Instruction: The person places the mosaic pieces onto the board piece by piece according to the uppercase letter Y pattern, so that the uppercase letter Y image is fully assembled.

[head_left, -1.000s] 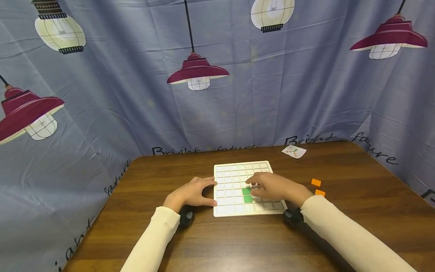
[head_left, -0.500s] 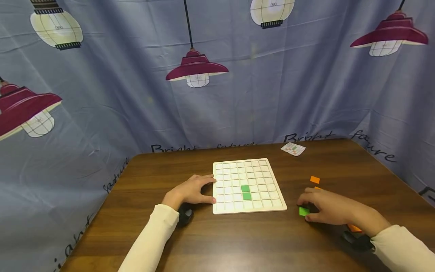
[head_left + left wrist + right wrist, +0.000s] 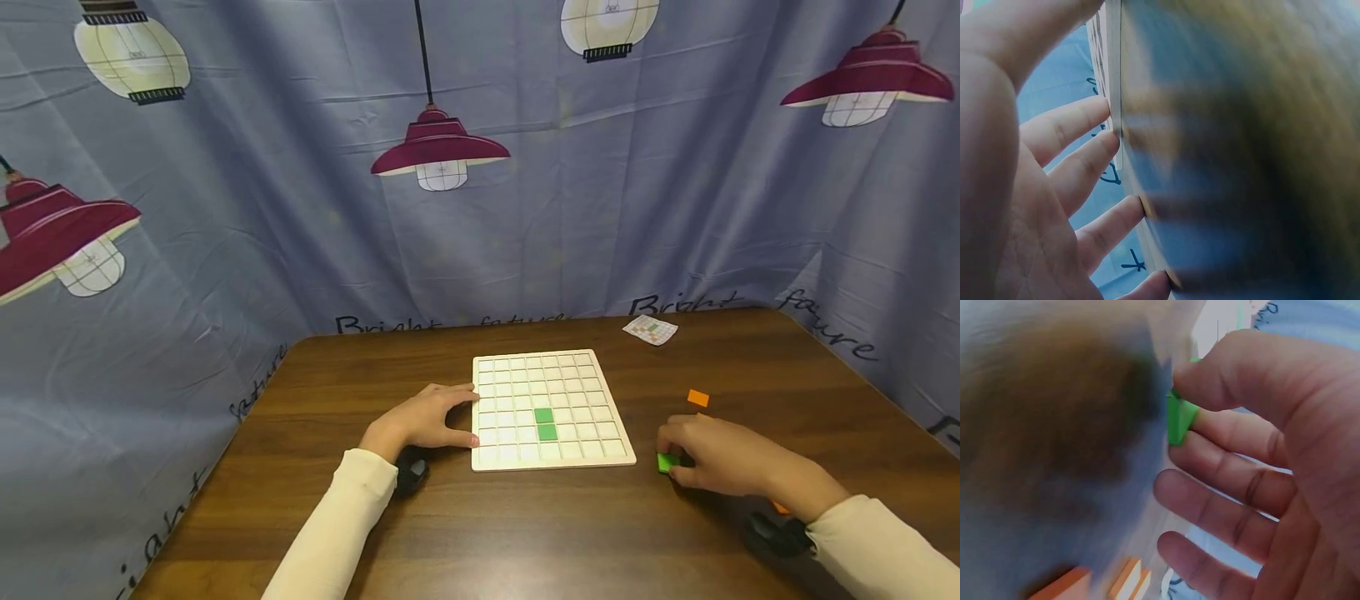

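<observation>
A white grid board [image 3: 585,400] lies on the table, with two green tiles [image 3: 547,432] seated one behind the other in its cells. My left hand [image 3: 427,421] rests at the board's left edge, thumb and fingers spread and touching the rim; the left wrist view shows the fingertips [image 3: 1110,140] along that side. To the right of the board, my right hand [image 3: 716,454] pinches a bright green tile [image 3: 664,462] at table level. In the right wrist view the thumb and first fingers are on this green tile [image 3: 1179,419], partly covering it.
Orange tiles lie around the right hand: one orange tile [image 3: 698,397] behind it, others partly hidden by the hand and wrist. A small patterned card [image 3: 651,330] lies at the back right of the wooden table [image 3: 465,533]. A printed curtain [image 3: 525,250] hangs behind.
My right hand has left the board and moved right to the loose green tile, where its fingers have closed in. The left hand stays at the board's edge.
</observation>
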`<move>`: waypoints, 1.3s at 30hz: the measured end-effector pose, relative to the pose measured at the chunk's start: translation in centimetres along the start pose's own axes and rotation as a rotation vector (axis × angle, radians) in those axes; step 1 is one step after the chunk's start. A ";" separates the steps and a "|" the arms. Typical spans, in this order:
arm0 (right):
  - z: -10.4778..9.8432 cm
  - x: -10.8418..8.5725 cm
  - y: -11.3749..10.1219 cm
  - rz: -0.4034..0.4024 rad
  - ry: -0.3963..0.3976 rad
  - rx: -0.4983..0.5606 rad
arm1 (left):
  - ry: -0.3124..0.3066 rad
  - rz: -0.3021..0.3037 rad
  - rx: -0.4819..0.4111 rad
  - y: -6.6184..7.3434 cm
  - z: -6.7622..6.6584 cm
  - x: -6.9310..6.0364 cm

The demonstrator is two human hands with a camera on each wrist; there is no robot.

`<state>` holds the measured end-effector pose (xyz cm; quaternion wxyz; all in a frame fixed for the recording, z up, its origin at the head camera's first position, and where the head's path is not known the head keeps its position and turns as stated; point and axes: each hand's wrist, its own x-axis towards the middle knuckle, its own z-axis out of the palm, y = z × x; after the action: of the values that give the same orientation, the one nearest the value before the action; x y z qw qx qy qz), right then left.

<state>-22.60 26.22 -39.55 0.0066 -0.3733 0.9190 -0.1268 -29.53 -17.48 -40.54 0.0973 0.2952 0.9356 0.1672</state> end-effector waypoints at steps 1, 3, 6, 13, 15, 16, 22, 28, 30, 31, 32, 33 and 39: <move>-0.1 0.4 0.0 -0.007 0.006 0.007 | -0.001 0.002 -0.001 0.0 0.0 0.0; -0.3 1.6 -0.1 -0.028 0.020 0.037 | 0.001 0.008 -0.002 0.1 -0.1 0.1; -0.5 4.4 -0.4 -0.062 0.041 0.092 | 0.005 0.003 0.000 0.0 -0.1 0.0; 0.3 11.6 -1.3 -0.122 0.042 0.116 | 0.005 0.001 0.004 -0.3 0.3 0.0; 0.7 13.3 -1.4 -0.122 0.025 0.111 | 0.002 -0.004 0.006 -0.3 0.4 0.0; 0.9 14.0 -1.5 -0.114 0.013 0.110 | 0.000 -0.008 0.004 -0.3 0.4 0.0; 1.7 16.2 -1.4 -0.055 -0.047 0.148 | -0.013 0.013 0.005 0.0 0.5 0.4; 1.6 16.7 -1.6 -0.070 -0.078 0.196 | -0.011 0.003 0.001 0.2 0.5 0.5; 1.5 16.8 -1.7 -0.064 -0.075 0.191 | -0.005 0.001 0.003 0.2 0.4 0.5; 1.5 16.9 -1.8 -0.055 -0.072 0.184 | -0.001 0.004 0.001 0.2 0.3 0.5; 1.5 17.0 -1.8 -0.046 -0.067 0.175 | 0.000 0.005 0.002 0.2 0.3 0.5; 1.5 17.1 -1.9 -0.042 -0.060 0.166 | 0.001 0.006 0.002 0.2 0.2 0.4; 1.5 17.4 -2.0 -0.027 -0.041 0.112 | 0.006 0.002 0.011 0.4 -0.2 0.4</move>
<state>-33.58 12.56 -39.07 0.0445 -0.3873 0.9049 -0.1705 -29.71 -16.99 -40.28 0.0928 0.2961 0.9365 0.1632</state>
